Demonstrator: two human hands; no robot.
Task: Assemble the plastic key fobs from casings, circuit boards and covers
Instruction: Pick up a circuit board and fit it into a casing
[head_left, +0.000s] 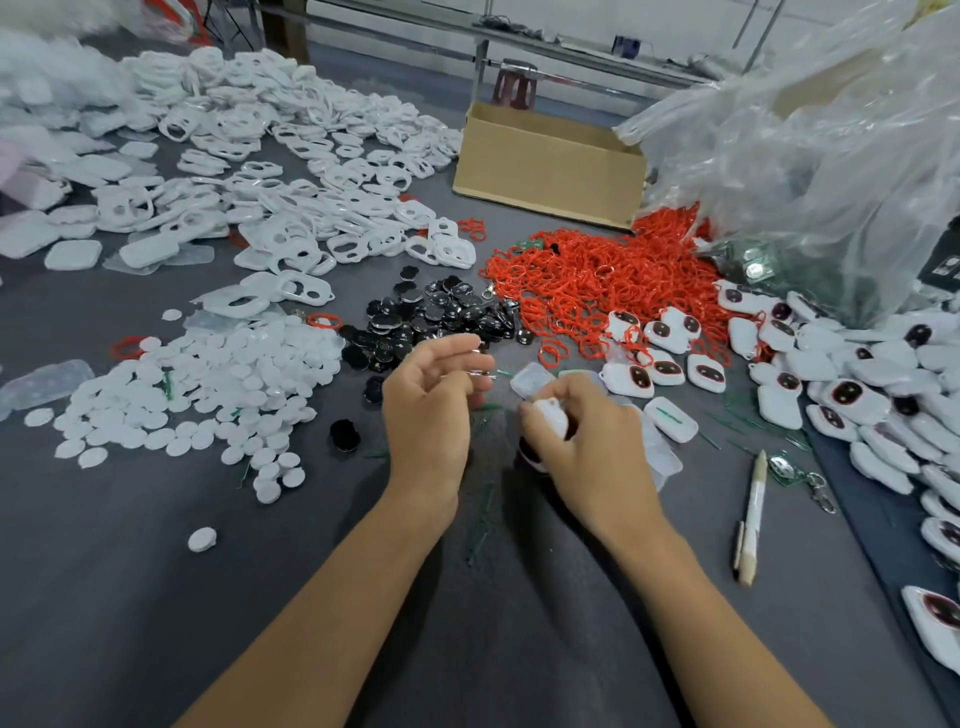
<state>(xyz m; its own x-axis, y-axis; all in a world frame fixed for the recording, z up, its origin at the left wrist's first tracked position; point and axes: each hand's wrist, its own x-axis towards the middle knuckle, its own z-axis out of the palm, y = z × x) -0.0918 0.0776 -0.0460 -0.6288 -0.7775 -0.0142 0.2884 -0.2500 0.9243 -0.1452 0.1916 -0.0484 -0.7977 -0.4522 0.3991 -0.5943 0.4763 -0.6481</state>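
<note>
Left hand (434, 415): near the table's (156, 613) middle, fingers curled, pinching a thin metal piece (480, 372).
Right hand (589, 447): just beside the left, fingers wrapped round a white casing (551, 420), held above the table.
Cover (530, 379): clear, flat on the table, just beyond the right hand.
Boards (436, 317): black heap beyond both hands.
Discs (208, 395): white, spread toward the left edge.
Frames (291, 197): white heap at the far left corner.
Rings (597, 280): red heap, right of the boards.
Fobs (857, 395): piled along the right edge.
Box (550, 161): cardboard, at the far edge.
Bag (831, 156): clear plastic, at the far right corner.
Pen (753, 514): lying right of the right hand.
</note>
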